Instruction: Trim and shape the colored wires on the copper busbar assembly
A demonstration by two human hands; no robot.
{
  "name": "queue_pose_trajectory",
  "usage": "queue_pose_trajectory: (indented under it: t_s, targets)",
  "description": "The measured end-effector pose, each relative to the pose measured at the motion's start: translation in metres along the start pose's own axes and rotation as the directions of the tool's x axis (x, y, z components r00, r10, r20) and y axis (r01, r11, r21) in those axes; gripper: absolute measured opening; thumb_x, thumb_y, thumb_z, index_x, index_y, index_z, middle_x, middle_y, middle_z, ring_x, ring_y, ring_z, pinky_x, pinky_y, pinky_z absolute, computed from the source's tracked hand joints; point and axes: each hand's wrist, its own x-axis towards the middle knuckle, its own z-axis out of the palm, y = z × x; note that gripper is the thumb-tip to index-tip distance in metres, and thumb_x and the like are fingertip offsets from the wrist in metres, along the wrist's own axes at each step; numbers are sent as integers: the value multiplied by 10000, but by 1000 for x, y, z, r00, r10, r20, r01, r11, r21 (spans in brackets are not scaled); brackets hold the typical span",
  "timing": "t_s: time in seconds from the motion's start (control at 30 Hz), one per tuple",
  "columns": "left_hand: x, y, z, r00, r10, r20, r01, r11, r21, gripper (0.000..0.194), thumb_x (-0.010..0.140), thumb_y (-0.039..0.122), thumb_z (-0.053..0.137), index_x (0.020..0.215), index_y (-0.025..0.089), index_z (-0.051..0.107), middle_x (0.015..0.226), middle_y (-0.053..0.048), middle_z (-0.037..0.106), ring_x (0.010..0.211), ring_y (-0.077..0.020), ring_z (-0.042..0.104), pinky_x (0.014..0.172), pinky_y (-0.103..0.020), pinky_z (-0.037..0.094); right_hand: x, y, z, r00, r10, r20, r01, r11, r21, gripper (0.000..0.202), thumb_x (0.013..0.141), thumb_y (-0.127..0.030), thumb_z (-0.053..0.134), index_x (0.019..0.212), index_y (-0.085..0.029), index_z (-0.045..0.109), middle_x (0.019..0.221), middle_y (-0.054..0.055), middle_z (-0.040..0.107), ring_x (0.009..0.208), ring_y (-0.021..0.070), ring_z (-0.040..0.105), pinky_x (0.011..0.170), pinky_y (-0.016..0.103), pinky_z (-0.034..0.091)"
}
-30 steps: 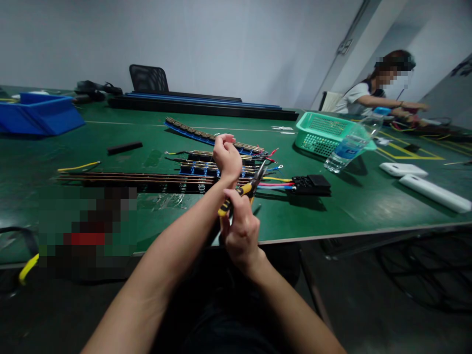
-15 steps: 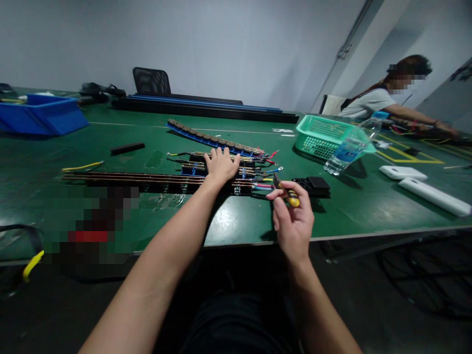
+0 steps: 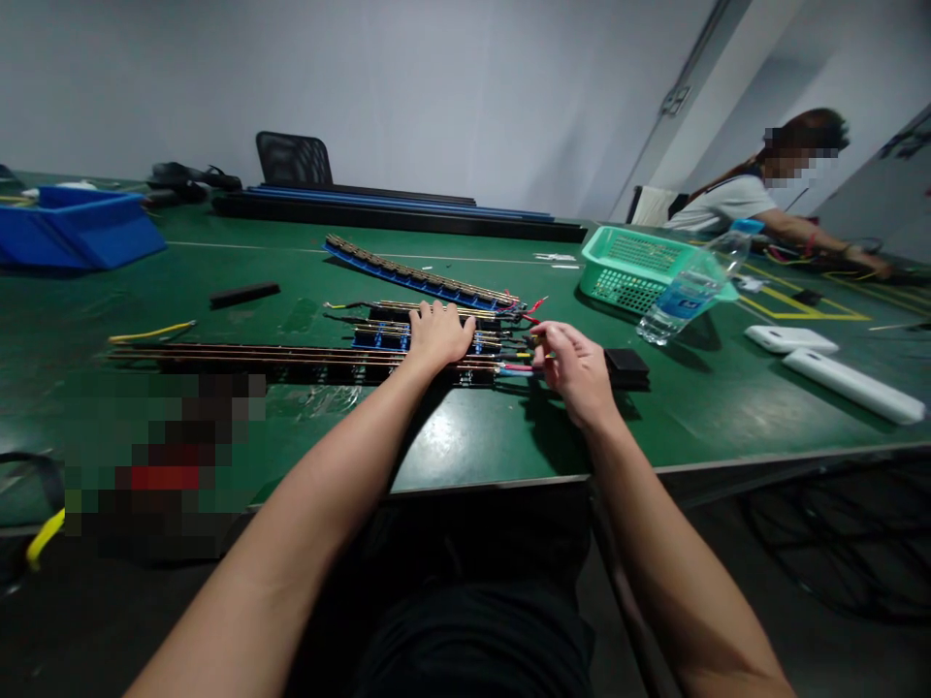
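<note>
My left hand (image 3: 440,334) lies palm down with spread fingers across several long bar-shaped strips. These have brass-coloured rods and black and blue bodies. Its fingertips reach the back strips, and its wrist crosses the longest front strip (image 3: 305,359). My right hand (image 3: 571,368) is closed in a pinch at the right ends of the strips, by the coloured wires (image 3: 516,369). A small hand tool with a yellow-and-black handle showed in it just before; now the fingers mostly hide it. A separate blue-backed strip (image 3: 422,275) lies slanted behind my left hand.
A black block (image 3: 626,368) sits right of my right hand. Farther right are a green basket (image 3: 618,281), a tilted water bottle (image 3: 676,305) and white cases (image 3: 854,386). A blue bin (image 3: 94,233) stands left, dark bars (image 3: 407,215) behind. A person (image 3: 763,199) works far right.
My right hand has moved slightly up and turned, closing in on the wire ends; the tool's yellow-and-black handle is now hidden. My left hand stays on the strips. The view has shifted slightly.
</note>
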Motion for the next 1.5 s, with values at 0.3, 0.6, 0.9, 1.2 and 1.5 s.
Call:
queue_pose_trajectory:
  t_s: [0.3, 0.6, 0.9, 1.2, 1.5]
  targets:
    - [-1, 1, -2, 1000, -22, 9, 22, 1000, 9, 558, 1032, 508, 369, 1322, 125, 653, 1423, -221, 605, 1348, -411, 485, 1098, -555, 378, -7, -10, -2, 995, -86, 44, 95, 965, -243, 338, 918, -492, 589, 937, -178, 711, 674, -3, 607, 545, 113, 471, 519, 244, 356]
    - [-1, 0, -6, 998, -36, 44, 35, 999, 16, 572, 1042, 517, 356, 1333, 123, 651, 1418, -188, 616, 1342, -379, 496, 1116, -533, 381, 24, -49, -19, 990, 101, 94, -101, 995, -2, 447, 751, -508, 832, 1018, -178, 690, 768, -8, 632, 459, 38, 336, 401, 211, 243]
    - [1, -3, -4, 997, -31, 67, 32, 999, -10, 585, 1032, 535, 382, 1362, 119, 626, 1474, -193, 571, 1382, -380, 459, 1116, -528, 387, 43, -63, -24, 975, 189, 116, -204, 970, 132, 445, 715, -426, 865, 1050, -215, 661, 799, -32, 637, 422, 14, 317, 353, 172, 217]
    - [2, -1, -4, 997, -27, 71, 26, 1000, 11, 583, 1034, 528, 372, 1357, 119, 631, 1473, -194, 570, 1381, -383, 462, 1109, -522, 397, 58, -33, -31, 966, 226, 127, -247, 951, 186, 484, 703, -456, 860, 1081, -231, 657, 800, -44, 633, 409, 13, 311, 329, 172, 171]
    - [-1, 1, -10, 995, -36, 96, 35, 999, 14, 574, 1032, 529, 384, 1370, 131, 623, 1488, -192, 558, 1391, -379, 457, 1116, -517, 395, 48, -30, -37, 962, 129, 242, -172, 971, 163, 469, 711, -428, 888, 1084, -217, 697, 844, -5, 683, 397, -2, 307, 327, 164, 220]
